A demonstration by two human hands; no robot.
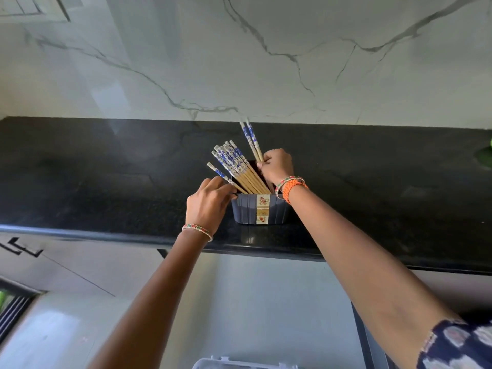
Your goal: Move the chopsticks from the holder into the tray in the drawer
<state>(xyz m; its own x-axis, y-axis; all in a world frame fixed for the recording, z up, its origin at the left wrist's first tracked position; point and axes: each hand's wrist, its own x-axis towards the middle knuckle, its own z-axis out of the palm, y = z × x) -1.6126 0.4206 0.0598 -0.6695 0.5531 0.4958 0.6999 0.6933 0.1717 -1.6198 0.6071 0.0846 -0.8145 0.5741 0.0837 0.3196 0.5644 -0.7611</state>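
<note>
- Wooden shafts of a pair of chopsticks [253, 143] are pinched in the right hand [275, 166], fingers curled round them just above the holder's far side; their blue-and-white ends point up and away, and their lower ends are hidden behind the hand, so I cannot tell whether they have cleared the rim
- left hand [206, 205] lies against the holder's left end, fingers bent over the rim and touching the lowest of the leaning sticks; it looks to be steadying the holder, though how firmly it grasps I cannot tell
- the holder [259, 213], dark blue and ribbed with a paper label on its front, stands on the black stone counter [106, 182] close to its near edge, about midway along; the remaining chopsticks [234, 166] fan out of it, leaning left
- step in hand, as I judge it: drawing the first pair out; most of the sticks are yet to be moved
- a white tray [239, 364] shows only as a rim at the bottom of the view, below the counter's near edge; the drawer itself is hardly seen
- next move calls for lifting the pair straight out, carrying it back over the near edge and laying it flat along the tray.
</note>
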